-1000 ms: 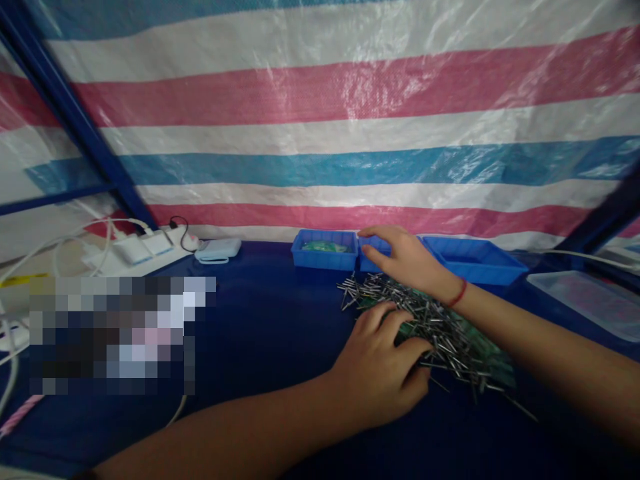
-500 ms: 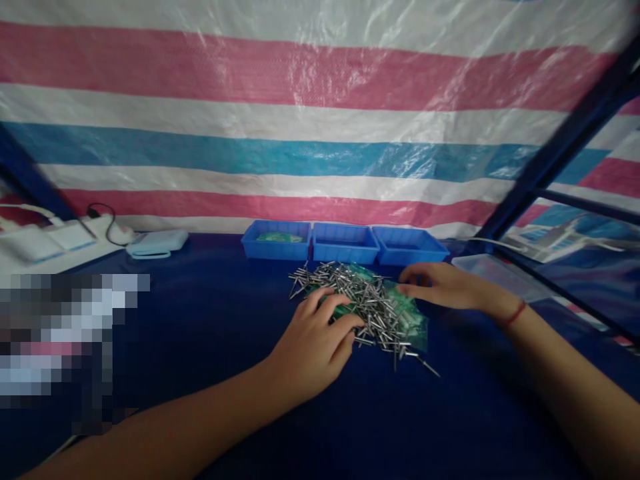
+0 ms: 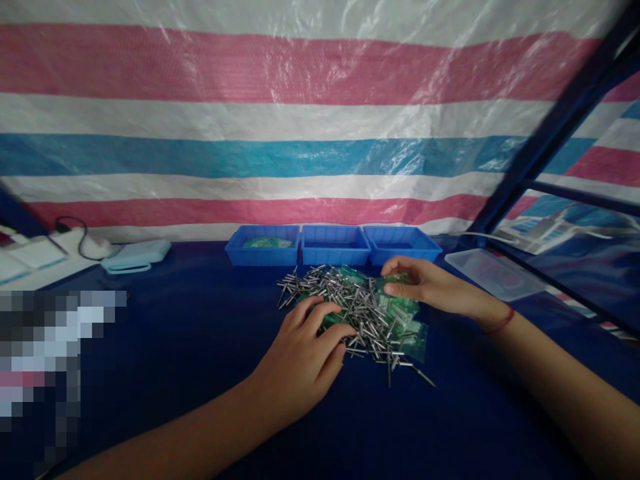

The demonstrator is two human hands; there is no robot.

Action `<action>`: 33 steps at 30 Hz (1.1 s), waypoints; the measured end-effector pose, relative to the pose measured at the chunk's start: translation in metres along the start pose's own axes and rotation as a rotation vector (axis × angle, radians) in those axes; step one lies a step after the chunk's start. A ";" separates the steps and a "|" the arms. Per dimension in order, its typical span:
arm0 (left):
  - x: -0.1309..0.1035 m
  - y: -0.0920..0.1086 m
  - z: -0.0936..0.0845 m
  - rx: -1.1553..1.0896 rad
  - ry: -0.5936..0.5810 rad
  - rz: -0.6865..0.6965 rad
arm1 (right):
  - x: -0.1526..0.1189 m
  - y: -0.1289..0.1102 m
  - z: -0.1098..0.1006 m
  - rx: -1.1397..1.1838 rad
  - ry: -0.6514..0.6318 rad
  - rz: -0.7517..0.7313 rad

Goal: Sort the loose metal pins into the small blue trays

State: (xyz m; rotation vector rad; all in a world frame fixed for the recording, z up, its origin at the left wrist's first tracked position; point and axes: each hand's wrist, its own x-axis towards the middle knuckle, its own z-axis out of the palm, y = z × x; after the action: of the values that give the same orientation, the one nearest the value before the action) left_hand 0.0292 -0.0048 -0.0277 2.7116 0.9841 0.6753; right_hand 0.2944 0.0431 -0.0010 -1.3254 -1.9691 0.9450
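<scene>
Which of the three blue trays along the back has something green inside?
The left tray: green contents show in it, whereas the middle tray and right tray show only blue insides.

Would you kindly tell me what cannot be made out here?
In the head view:
Whether the left hand holds any metal pins: its fingers hide the contact.
Full extent of the green packets: pins lie over them.
Exact contents of the leftmost blue tray: too small.
White power strip: cut off by the left edge.

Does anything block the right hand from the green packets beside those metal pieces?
Nothing visible does: the right hand is at the green packets, seemingly touching one; the metal pieces lie mainly to the left.
</scene>
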 end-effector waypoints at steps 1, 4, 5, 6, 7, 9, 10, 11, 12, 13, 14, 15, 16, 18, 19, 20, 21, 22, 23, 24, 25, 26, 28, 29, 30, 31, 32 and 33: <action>0.000 0.000 0.000 -0.002 -0.004 0.000 | 0.001 -0.001 0.000 -0.017 0.055 0.000; -0.001 0.000 0.000 -0.008 -0.013 0.000 | 0.003 -0.002 0.001 -0.104 0.310 -0.037; -0.001 0.000 0.000 -0.010 -0.013 0.000 | 0.004 -0.003 0.003 -0.127 0.423 -0.065; -0.001 0.000 0.000 -0.013 -0.013 -0.002 | 0.003 -0.005 0.006 -0.144 0.542 -0.102; -0.001 0.000 0.000 -0.017 -0.008 -0.005 | 0.002 -0.008 0.010 -0.156 0.657 -0.148; -0.002 0.000 -0.001 -0.028 0.029 -0.031 | -0.002 -0.018 0.022 -0.172 0.825 -0.248; -0.002 -0.001 -0.001 -0.038 0.062 -0.055 | -0.006 -0.024 0.029 -0.179 0.859 -0.293; -0.002 -0.001 -0.001 -0.052 0.101 -0.081 | -0.011 -0.031 0.036 -0.186 0.846 -0.338; -0.001 -0.002 -0.001 -0.073 0.140 -0.102 | -0.016 -0.038 0.043 -0.200 0.809 -0.378; -0.001 -0.002 -0.001 -0.100 0.175 -0.112 | -0.021 -0.044 0.050 -0.226 0.748 -0.433; 0.000 -0.002 -0.001 -0.131 0.198 -0.105 | -0.025 -0.050 0.057 -0.255 0.669 -0.508; 0.002 -0.002 -0.002 -0.166 0.210 -0.081 | -0.029 -0.055 0.062 -0.271 0.584 -0.586; 0.003 -0.001 -0.002 -0.203 0.214 -0.050 | -0.033 -0.058 0.067 -0.272 0.509 -0.648; 0.005 0.001 -0.003 -0.270 0.215 -0.004 | -0.037 -0.061 0.074 -0.251 0.406 -0.714; 0.006 0.002 -0.004 -0.299 0.211 -0.005 | -0.038 -0.062 0.076 -0.240 0.384 -0.717; 0.006 0.004 -0.004 -0.328 0.206 -0.023 | -0.038 -0.062 0.078 -0.237 0.376 -0.704; 0.006 0.004 -0.004 -0.356 0.203 -0.054 | -0.037 -0.061 0.079 -0.241 0.373 -0.683; 0.006 0.005 -0.004 -0.382 0.200 -0.087 | -0.037 -0.060 0.080 -0.248 0.366 -0.651; 0.006 0.005 -0.004 -0.402 0.200 -0.118 | -0.036 -0.059 0.080 -0.256 0.352 -0.612; 0.006 0.004 -0.004 -0.417 0.201 -0.140 | -0.034 -0.057 0.080 -0.261 0.332 -0.573; 0.006 0.003 -0.004 -0.427 0.202 -0.155 | -0.033 -0.055 0.079 -0.261 0.309 -0.549; 0.006 0.002 -0.003 -0.434 0.198 -0.159 | -0.031 -0.054 0.079 -0.258 0.288 -0.539; 0.006 0.001 -0.003 -0.448 0.190 -0.153 | -0.028 -0.050 0.076 -0.257 0.290 -0.582; 0.005 0.001 -0.003 -0.458 0.191 -0.151 | -0.027 -0.048 0.074 -0.265 0.307 -0.623; 0.005 0.000 -0.004 -0.468 0.194 -0.150 | -0.027 -0.047 0.071 -0.279 0.328 -0.667; 0.004 0.000 -0.004 -0.478 0.202 -0.149 | -0.027 -0.047 0.068 -0.296 0.352 -0.711; 0.002 0.000 -0.005 -0.489 0.216 -0.148 | -0.027 -0.048 0.064 -0.317 0.375 -0.757; 0.001 0.000 -0.006 -0.499 0.236 -0.142 | -0.028 -0.050 0.061 -0.347 0.395 -0.810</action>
State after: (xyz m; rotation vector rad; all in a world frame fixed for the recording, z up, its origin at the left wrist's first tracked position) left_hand 0.0269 -0.0042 -0.0219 2.1451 0.8970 1.0664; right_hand 0.2303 -0.0105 0.0024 -0.6621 -2.1028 -0.0411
